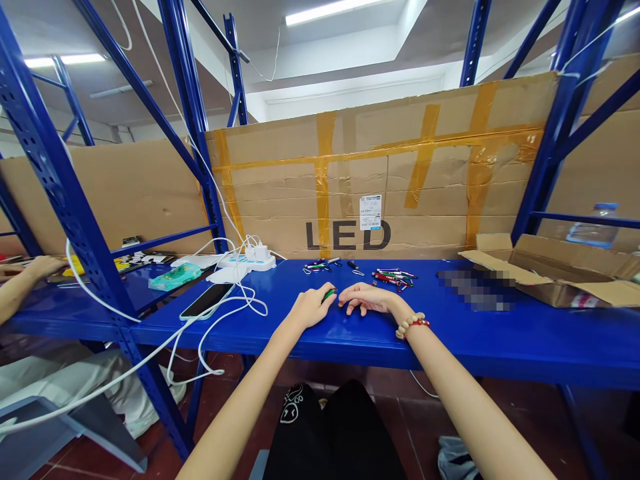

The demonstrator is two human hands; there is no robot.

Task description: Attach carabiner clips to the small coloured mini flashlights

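Above the blue tabletop, my left hand is closed on a small green item whose dark end shows at the fingertips. Just to its right, my right hand has its fingers apart and curved downward, with nothing visible in them. A beaded bracelet circles the right wrist. Behind my left hand lies a small group of green and dark pen-like items. A pile of red, green and purple ones sits behind my right hand. One dark item lies between the groups.
An open cardboard box stands at the right, beside a blurred patch. At the left are a phone, white cables, a power strip and a teal plastic packet. Another person's hand shows at far left. A cardboard wall stands behind.
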